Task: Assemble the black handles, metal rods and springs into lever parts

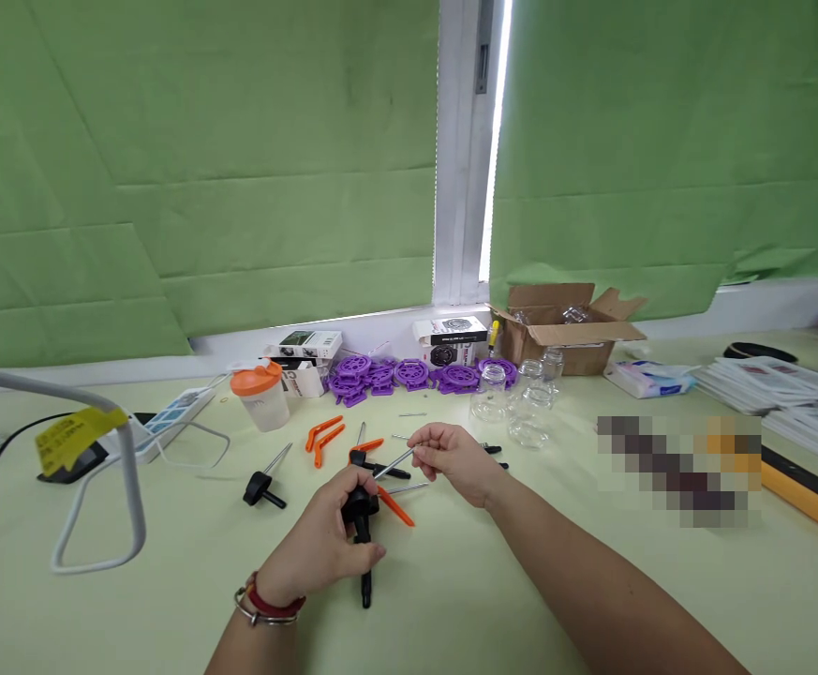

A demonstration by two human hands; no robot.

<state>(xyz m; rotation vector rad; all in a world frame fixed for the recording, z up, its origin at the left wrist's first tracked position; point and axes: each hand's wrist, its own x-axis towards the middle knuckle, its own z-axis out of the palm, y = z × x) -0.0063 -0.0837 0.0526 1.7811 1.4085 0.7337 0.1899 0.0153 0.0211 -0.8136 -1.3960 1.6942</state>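
Note:
A black plastic part with a handle (362,527) is gripped in my left hand (320,530), its dark grip pointing down toward me. From its top a thin metal rod (394,464) slants up to the right. My right hand (454,457) pinches the far end of that rod between thumb and fingertips. Close behind my hands lie more black parts (387,471) and orange bent pieces (395,506), partly covered. Another black part with a rod (260,488) rests on the table left of my left hand. Two orange pieces (324,438) lie beyond it.
Purple wheel-shaped pieces (410,375) line the back near small printed boxes (451,342). Clear glass-like jars (529,427) stand before an open cardboard box (570,347). An orange-lidded cup (260,398), power strip (180,422) and grey bent tube (134,497) are left; paper stacks (795,380) right.

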